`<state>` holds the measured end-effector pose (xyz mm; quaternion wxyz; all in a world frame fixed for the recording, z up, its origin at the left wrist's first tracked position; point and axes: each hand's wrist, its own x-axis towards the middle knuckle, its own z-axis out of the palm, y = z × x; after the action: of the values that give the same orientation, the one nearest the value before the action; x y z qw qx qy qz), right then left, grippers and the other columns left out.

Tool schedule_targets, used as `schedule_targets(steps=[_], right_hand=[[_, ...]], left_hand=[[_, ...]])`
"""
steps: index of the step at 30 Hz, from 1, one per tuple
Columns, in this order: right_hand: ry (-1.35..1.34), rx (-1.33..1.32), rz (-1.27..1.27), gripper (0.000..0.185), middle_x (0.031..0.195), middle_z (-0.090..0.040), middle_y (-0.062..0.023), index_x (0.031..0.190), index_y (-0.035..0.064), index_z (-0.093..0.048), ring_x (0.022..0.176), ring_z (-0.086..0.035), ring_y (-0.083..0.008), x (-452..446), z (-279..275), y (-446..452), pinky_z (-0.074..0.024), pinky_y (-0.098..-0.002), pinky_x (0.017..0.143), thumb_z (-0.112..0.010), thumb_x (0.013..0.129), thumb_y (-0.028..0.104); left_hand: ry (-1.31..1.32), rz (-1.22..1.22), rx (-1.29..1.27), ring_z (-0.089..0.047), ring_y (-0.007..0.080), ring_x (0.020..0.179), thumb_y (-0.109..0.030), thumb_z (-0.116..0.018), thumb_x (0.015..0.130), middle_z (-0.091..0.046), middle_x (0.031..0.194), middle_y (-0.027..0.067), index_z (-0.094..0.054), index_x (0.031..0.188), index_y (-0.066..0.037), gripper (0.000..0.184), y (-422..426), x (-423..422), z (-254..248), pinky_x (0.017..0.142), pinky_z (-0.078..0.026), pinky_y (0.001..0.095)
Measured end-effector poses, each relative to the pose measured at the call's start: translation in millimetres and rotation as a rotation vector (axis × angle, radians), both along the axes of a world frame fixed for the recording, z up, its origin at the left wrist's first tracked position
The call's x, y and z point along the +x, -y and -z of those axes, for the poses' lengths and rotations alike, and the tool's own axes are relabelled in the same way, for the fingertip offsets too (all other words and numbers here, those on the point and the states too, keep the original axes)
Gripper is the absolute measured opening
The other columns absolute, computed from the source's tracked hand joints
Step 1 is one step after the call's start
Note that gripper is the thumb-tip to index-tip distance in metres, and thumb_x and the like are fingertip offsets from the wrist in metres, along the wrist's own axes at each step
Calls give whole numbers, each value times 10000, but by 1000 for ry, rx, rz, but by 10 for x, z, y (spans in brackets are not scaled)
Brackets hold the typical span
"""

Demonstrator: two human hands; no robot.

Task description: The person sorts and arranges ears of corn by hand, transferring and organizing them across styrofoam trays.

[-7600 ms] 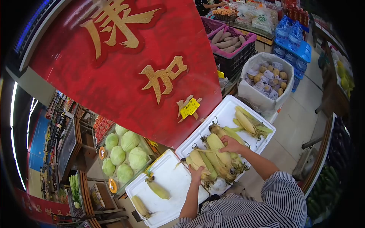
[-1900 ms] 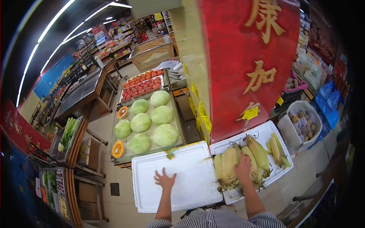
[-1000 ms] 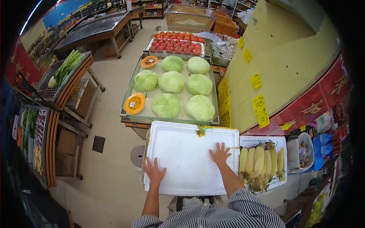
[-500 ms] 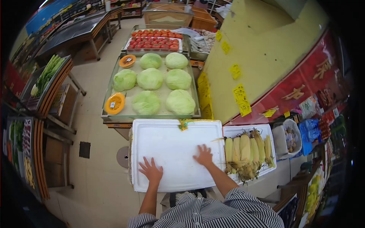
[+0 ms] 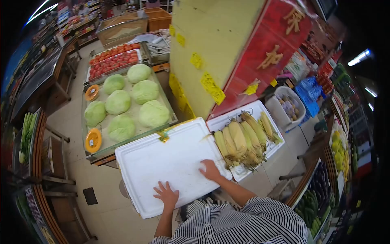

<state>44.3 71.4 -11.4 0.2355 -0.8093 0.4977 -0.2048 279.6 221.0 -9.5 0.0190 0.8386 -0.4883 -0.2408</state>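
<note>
A white foam lid (image 5: 162, 162) lies flat in front of me, its surface bare, with a bit of yellow-green tape (image 5: 163, 136) at its far edge. My left hand (image 5: 167, 195) rests on the near part of it, fingers spread. Farther right, my right hand (image 5: 210, 170) is over the same white surface, its thumb and fingers apart and pointing left; it holds nothing. Just right of the lid, a white foam tray (image 5: 266, 106) carries several corn cobs (image 5: 237, 136) partly in husk.
Beyond the lid stands a display bin (image 5: 134, 136) with several cabbages (image 5: 122, 127) and cut pumpkin pieces (image 5: 93, 140). Tomatoes (image 5: 115, 61) lie farther back. A yellow pillar (image 5: 211, 44) rises behind the corn. A white basket (image 5: 298, 101) stands at right; vegetable shelves (image 5: 36, 162) line the left.
My view has turned to the right, so the lid and bins appear tilted and shifted left. Both hands stay at the lid; the right hand's fingers now look less spread.
</note>
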Motion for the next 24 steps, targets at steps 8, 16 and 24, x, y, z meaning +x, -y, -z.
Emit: schedule_targets(steps=[8,16,24], right_hand=[[158,-397,820,191,908,-645,-156,886,23,-655,899,-584,-323,-2063,-1313,1240,-445,-409,834,-661,813,199],[-308,154,676,817,1279,-477,-210,1374,92,-392,1169,-455,-422,-3111,-1139,1308,-380,-511,980,-735,724,447],[39,197,616,755,1211,-496,-224,1389,111,-366,1086,-482,-417,-3182,-742,849,-406,-502,931,-710,774,383]], left_hand=[[14,-42,39,-115,506,1357,-411,-704,743,-176,1505,192,-416,1379,-135,751,61,-11,-102,981,-228,723],[115,-111,-431,-339,439,1222,-302,-736,739,-405,1295,286,-556,1172,-40,538,418,-524,32,968,-360,555],[-427,106,-549,-535,325,1056,-273,-705,830,-510,1209,224,-481,1248,28,562,1923,-2040,-453,854,-476,393]])
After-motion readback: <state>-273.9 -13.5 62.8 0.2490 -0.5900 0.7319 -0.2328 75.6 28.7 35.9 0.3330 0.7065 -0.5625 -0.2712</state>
